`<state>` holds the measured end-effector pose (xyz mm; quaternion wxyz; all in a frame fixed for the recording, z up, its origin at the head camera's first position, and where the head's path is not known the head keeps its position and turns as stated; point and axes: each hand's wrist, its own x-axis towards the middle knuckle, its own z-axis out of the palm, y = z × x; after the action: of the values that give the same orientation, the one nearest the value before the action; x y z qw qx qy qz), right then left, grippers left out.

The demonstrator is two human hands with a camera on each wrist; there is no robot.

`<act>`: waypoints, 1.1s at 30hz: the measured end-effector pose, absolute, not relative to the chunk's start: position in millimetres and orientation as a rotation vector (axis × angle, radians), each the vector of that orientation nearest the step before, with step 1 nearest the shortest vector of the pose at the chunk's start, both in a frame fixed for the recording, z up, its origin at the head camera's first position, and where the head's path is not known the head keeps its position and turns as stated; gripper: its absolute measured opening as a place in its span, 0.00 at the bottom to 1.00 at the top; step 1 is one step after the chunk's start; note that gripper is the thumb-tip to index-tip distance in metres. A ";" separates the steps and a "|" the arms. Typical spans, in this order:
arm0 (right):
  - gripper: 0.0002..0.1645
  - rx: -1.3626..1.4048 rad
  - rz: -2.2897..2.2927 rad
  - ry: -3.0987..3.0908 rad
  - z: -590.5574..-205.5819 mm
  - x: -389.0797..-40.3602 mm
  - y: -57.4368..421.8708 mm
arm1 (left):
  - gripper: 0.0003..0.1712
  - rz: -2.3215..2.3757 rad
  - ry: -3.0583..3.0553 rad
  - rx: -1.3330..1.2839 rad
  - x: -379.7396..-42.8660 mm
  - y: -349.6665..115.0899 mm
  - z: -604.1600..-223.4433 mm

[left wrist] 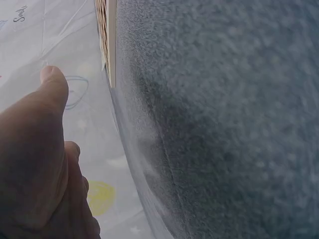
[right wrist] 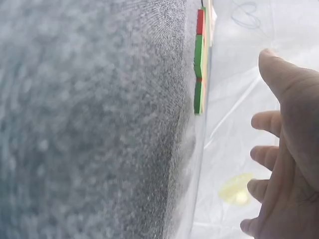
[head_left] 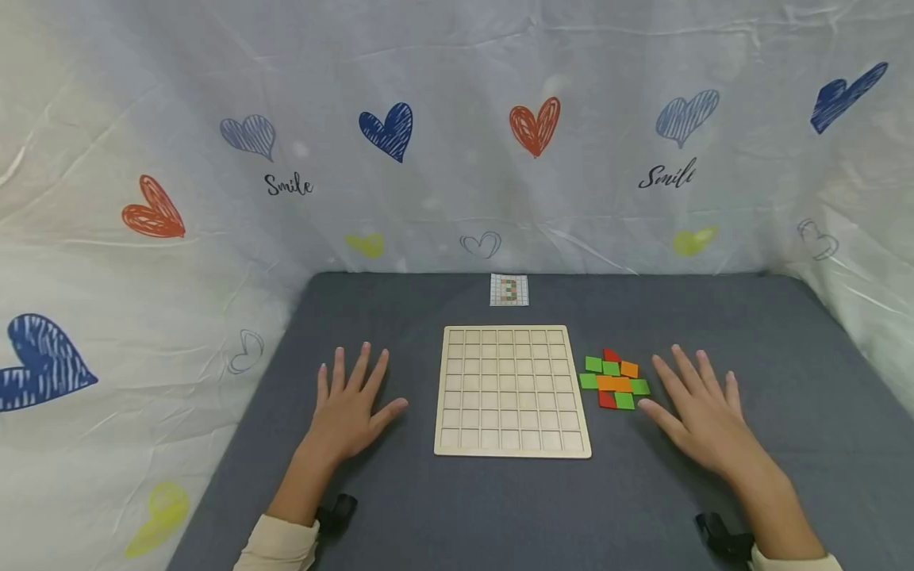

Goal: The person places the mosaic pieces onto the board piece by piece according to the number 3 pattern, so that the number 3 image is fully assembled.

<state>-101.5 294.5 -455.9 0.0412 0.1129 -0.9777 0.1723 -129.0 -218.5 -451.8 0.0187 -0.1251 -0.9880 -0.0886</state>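
My left hand [head_left: 347, 420] is spread palm down over the grey table, to the left of a wooden grid board [head_left: 512, 391]. It holds nothing, and its thumb [left wrist: 54, 84] stands out from the fingers in the left wrist view. On the other side, my right hand [head_left: 708, 428] is spread the same way, also holding nothing. Its thumb tip comes close to a cluster of flat square tiles: green tiles [head_left: 640, 387], orange tiles [head_left: 614, 384] and red tiles [head_left: 607, 400]. The cluster lies flat against the board's right side. All the visible squares of the board are bare wood.
A small card with a coloured grid pattern [head_left: 509, 290] lies behind the board near the table's back edge. Dark wrist straps [head_left: 723, 539] sit at both wrists. A white curtain [head_left: 457, 190] printed with hearts hangs behind and beside the grey table [head_left: 400, 507].
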 end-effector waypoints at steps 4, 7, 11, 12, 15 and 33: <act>0.45 0.418 0.485 -2.932 -455.2 -105.8 292.1 | 0.50 -0.283 -3.063 -0.407 -130.3 -215.3 -452.7; 0.37 0.513 0.423 -2.849 -455.5 -110.0 289.7 | 0.49 -0.296 -3.057 -0.438 -130.7 -210.7 -452.8; 0.26 0.605 0.380 -2.753 -456.1 -116.4 286.6 | 0.47 -0.337 -3.061 -0.503 -130.7 -202.0 -455.0; 0.25 0.609 0.378 -2.742 -456.0 -117.8 285.8 | 0.46 -0.356 -3.063 -0.520 -130.9 -199.2 -455.8; 0.22 0.603 0.376 -2.727 -455.5 -123.0 282.0 | 0.46 -0.394 -3.080 -0.563 -131.9 -190.2 -459.1; 0.08 0.550 0.359 -2.919 -451.5 -153.5 267.7 | 0.47 -0.519 -3.314 -0.601 -138.5 -151.3 -464.5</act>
<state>-153.5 267.7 -451.5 0.0749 0.1835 -0.9728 0.1196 -138.5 -151.3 -464.5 -0.1327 -0.1748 -0.9639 -0.1509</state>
